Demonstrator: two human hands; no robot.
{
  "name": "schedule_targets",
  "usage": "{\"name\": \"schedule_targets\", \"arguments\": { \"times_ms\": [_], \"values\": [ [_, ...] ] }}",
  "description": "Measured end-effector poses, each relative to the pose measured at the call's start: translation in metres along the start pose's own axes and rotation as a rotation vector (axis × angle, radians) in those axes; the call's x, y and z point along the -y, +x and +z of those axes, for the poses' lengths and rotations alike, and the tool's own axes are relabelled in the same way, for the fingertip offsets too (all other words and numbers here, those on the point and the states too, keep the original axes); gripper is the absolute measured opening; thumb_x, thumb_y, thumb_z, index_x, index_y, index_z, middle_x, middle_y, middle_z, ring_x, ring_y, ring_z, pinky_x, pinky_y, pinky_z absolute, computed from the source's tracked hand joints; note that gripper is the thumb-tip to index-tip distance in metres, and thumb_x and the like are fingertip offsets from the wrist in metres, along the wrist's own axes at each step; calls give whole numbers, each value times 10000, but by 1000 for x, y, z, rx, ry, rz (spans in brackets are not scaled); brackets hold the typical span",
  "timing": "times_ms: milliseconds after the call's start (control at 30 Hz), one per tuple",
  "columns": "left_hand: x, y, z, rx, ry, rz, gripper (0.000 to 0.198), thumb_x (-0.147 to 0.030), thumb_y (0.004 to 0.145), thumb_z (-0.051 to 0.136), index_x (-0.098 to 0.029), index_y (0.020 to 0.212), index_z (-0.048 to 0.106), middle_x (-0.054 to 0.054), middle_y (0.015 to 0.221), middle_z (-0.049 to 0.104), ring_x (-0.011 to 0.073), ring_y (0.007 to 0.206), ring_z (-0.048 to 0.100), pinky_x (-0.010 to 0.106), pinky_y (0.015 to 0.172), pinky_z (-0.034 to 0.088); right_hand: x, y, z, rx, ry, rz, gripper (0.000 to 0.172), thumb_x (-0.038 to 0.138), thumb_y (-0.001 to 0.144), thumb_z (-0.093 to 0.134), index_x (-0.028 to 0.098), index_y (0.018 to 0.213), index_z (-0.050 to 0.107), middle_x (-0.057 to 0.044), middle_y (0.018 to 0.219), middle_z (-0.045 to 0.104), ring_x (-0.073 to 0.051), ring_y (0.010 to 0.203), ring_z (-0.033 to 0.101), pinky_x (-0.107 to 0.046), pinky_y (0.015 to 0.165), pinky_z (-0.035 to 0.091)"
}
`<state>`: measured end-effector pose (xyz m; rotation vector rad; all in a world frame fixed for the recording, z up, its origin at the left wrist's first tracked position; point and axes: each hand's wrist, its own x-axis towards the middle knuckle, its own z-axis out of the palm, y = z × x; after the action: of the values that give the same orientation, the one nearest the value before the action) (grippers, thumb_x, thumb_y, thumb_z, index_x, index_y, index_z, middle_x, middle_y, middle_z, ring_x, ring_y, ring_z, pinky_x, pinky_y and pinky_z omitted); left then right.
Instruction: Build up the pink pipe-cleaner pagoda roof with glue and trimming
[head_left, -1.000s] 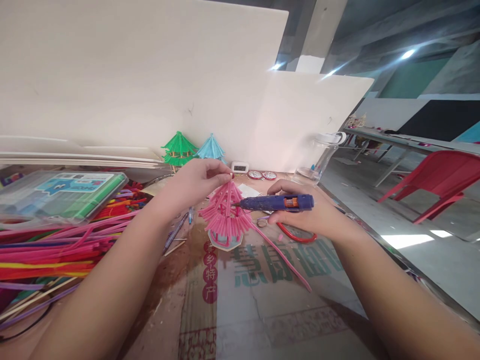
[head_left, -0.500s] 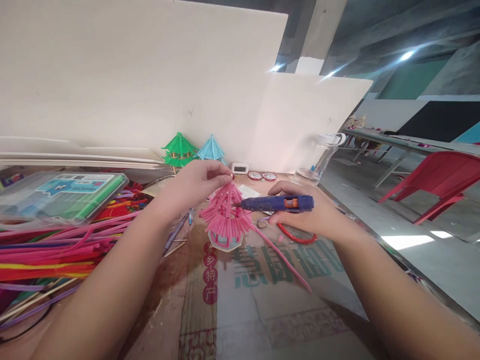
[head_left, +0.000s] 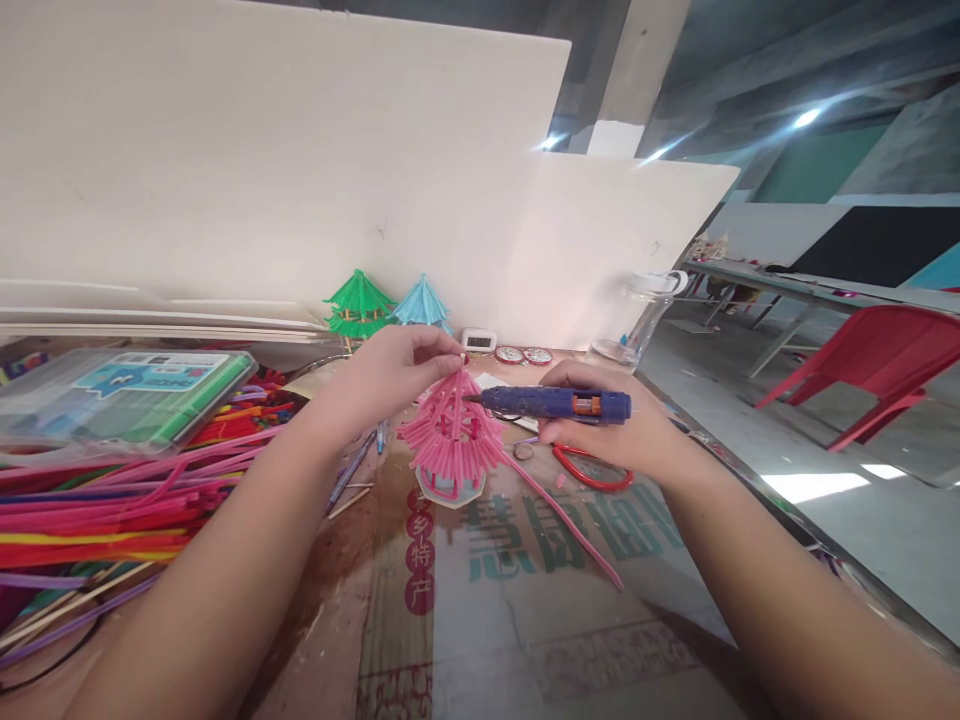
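A small pink pavilion model (head_left: 451, 444) made of straws stands on a cardboard sheet (head_left: 540, 590). My left hand (head_left: 390, 372) pinches the tip of its roof from above. My right hand (head_left: 600, 430) grips a blue hot glue gun (head_left: 555, 403) held level, its nozzle touching the upper right side of the pink roof. A long pink straw (head_left: 566, 525) trails from the model toward the front right.
A heap of coloured straws (head_left: 97, 500) and a clear plastic box (head_left: 120, 385) lie at the left. Green (head_left: 358, 303) and blue (head_left: 422, 300) pavilion models stand by the white board (head_left: 300, 180). Red scissors (head_left: 592, 475), a small timer (head_left: 478, 339) and a jar (head_left: 637, 315) sit nearby. A red chair (head_left: 877, 360) is at right.
The glue gun's nozzle has risen slightly along the roof toward the tip. My left hand keeps its pinch on the roof top.
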<state>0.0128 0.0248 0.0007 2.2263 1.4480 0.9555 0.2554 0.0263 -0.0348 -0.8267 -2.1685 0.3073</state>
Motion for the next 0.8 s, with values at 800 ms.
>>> {"name": "schedule_targets", "arguments": {
  "times_ms": [800],
  "values": [
    [0, 0, -2, -73, 5, -9, 278, -386, 792, 547, -182, 886, 710, 20, 876, 723, 194, 823, 632, 266, 708, 461, -26, 9, 6, -211, 310, 156, 461, 612, 827, 497, 197, 674, 629, -48, 716, 681, -174, 714, 633, -314, 760, 501]
  ]
}}
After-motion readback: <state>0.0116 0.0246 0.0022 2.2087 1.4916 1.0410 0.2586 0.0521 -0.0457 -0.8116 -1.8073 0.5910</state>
